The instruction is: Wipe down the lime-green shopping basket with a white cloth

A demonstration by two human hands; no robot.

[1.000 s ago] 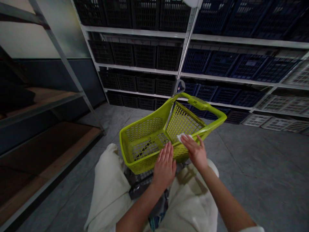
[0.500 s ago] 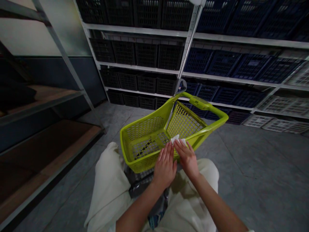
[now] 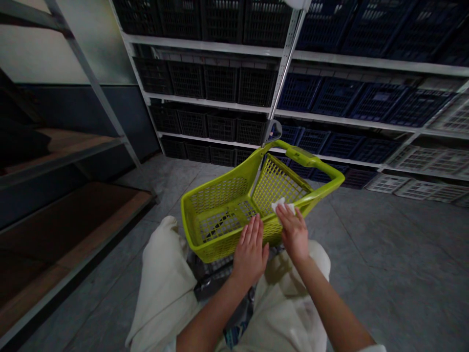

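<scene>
Head view, seated posture apparently (cream fabric point(image 3: 164, 274) fills the lower frame). Right hand point(image 3: 293, 232) pins a white wipe point(image 3: 283, 205) under its fingertips against the near rim of a lime-green plastic shopping basket point(image 3: 220, 193), which stands on a wheeled cart frame. Left hand point(image 3: 251, 256) lies open and flat on the basket's mesh front wall, fingers extended, not clamped. Hands apart, just beside each other. Basket handle point(image 3: 311, 159) points away, toward metal shelving point(image 3: 287, 63) stacked with black crates point(image 3: 220, 83) and navy crates point(image 3: 337, 95) (lighting dim, crate contents not visible). Grey tiled floor point(image 3: 384, 254) beneath.
</scene>
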